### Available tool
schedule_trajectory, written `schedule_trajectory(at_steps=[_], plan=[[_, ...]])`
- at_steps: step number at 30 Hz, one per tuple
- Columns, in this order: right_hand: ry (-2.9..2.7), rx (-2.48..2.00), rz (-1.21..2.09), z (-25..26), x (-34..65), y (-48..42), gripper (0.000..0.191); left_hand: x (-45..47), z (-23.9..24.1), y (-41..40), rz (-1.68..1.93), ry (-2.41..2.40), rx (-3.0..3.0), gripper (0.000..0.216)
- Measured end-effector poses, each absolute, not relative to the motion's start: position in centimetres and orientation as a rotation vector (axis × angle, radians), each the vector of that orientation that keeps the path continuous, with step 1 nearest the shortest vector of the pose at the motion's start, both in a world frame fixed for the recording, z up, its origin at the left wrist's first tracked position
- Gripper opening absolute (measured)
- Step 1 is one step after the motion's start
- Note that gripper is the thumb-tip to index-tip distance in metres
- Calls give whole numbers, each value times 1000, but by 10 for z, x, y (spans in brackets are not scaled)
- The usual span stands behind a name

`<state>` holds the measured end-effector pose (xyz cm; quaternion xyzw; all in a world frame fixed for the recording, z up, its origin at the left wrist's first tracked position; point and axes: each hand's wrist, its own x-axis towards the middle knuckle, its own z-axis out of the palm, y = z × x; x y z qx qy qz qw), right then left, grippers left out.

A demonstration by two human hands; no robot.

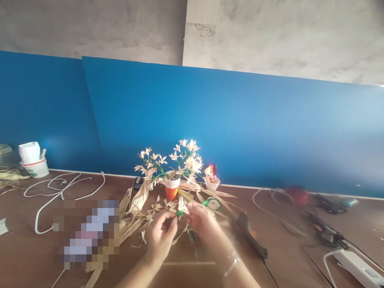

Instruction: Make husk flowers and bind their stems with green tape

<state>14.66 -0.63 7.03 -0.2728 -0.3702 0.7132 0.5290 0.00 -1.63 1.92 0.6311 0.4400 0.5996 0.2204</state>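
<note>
My left hand (pixel 160 236) and my right hand (pixel 201 221) meet over a brown table (pixel 288 256), both pinched on a small cream husk flower (pixel 182 205) with a green-wrapped stem (pixel 177 216). My left fingers grip the stem from the left. My right fingers hold the flower head end. Just behind them stands an orange paper cup (pixel 172 189) filled with several finished cream flowers on green stems (pixel 177 160). Loose dried corn husks (pixel 136 204) and small cut petals lie around the cup. A roll of green tape (pixel 212 204) lies right of the flower.
A black glue gun (pixel 249 234) lies right of my right hand. White cables (pixel 57 194) loop at left, and a white bowl with a bag (pixel 33 160) stands at far left. Black cables and a white power strip (pixel 357 266) sit at right. A blue wall panel (pixel 240 128) backs the table.
</note>
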Motion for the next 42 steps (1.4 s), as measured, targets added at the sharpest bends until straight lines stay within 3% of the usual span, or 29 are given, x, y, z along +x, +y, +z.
schedule_trajectory(at_steps=[12, 30, 38, 42], plan=[[-1032, -760, 1588, 78, 157, -3, 26, 4, 25, -18, 1510, 1107, 1604, 13], [-1003, -863, 1582, 81, 163, -6, 11, 9, 31, -25, 1368, 1012, 1558, 14], [-785, -771, 1780, 65, 154, 0, 11, 9, 32, -24, 1374, 1000, 1527, 18], [-951, -799, 1712, 70, 156, 0, 10, 8, 32, -18, 1353, 1029, 1360, 22]])
